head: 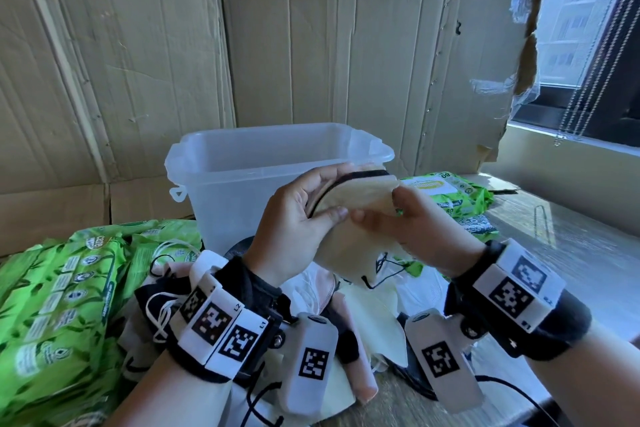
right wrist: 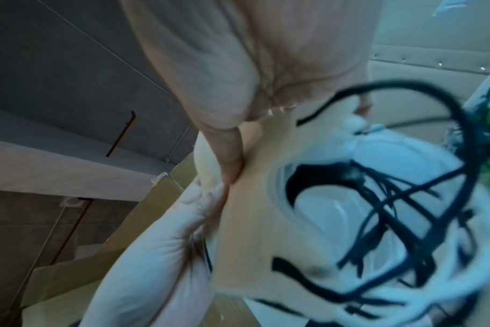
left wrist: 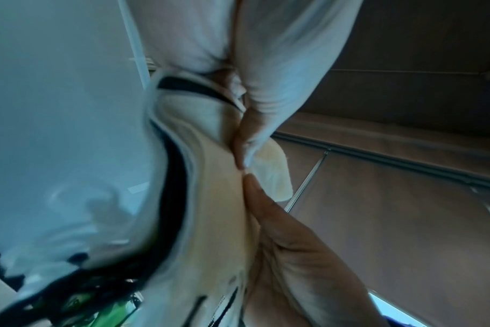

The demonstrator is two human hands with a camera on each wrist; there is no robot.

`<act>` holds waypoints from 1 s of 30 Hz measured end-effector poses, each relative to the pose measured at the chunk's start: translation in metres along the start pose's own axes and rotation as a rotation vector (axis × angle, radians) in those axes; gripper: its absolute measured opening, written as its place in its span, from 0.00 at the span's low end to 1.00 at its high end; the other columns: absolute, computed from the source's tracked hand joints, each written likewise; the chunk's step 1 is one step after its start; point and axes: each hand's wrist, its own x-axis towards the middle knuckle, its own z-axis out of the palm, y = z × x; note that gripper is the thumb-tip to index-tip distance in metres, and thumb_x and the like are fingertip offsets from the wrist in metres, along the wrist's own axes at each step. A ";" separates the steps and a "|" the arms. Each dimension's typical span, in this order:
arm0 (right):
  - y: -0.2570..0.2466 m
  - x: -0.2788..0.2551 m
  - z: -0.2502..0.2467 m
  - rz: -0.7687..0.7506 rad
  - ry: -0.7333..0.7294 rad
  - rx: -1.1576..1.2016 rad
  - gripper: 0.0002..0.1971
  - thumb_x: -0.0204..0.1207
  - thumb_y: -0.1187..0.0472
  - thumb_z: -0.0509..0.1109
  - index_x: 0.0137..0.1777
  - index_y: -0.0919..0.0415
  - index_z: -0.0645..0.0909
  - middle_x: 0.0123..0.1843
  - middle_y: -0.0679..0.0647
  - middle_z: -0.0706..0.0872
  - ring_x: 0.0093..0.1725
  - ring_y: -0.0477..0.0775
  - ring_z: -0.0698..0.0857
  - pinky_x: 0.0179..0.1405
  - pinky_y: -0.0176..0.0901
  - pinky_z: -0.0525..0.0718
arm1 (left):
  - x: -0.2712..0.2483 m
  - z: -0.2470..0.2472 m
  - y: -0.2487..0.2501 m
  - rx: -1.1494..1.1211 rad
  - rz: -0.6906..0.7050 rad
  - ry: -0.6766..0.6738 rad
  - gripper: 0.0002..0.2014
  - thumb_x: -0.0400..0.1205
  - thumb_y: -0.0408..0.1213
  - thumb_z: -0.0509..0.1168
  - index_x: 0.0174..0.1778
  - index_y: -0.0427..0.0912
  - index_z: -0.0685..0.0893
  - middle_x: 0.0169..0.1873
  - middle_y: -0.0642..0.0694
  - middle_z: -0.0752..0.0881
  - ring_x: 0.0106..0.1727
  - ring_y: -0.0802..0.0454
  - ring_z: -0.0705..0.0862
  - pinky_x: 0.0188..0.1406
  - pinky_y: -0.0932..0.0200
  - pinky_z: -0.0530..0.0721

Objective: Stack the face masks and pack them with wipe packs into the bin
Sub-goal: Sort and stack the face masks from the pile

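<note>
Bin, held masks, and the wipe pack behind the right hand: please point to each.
bin [head: 194,152]: head view, left rim.
stack of masks [head: 360,198]: head view, cream front face.
wipe pack [head: 446,187]: head view, white label.

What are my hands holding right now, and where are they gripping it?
Both hold the stack of face masks: left hand grips its left curved edge, right hand pinches the right edge.

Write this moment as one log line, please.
step: stacking | left hand: holds masks | right hand: holds masks | bin: open | wipe packs: outside bin
</note>
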 end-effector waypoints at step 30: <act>0.014 -0.026 -0.016 -0.002 0.186 0.282 0.26 0.64 0.83 0.70 0.54 0.54 0.79 0.31 0.53 0.89 0.30 0.47 0.84 0.36 0.37 0.85 | 0.004 -0.008 -0.004 0.188 0.095 -0.008 0.21 0.80 0.32 0.55 0.56 0.65 0.80 0.50 0.63 0.85 0.54 0.40 0.82 0.58 0.58 0.74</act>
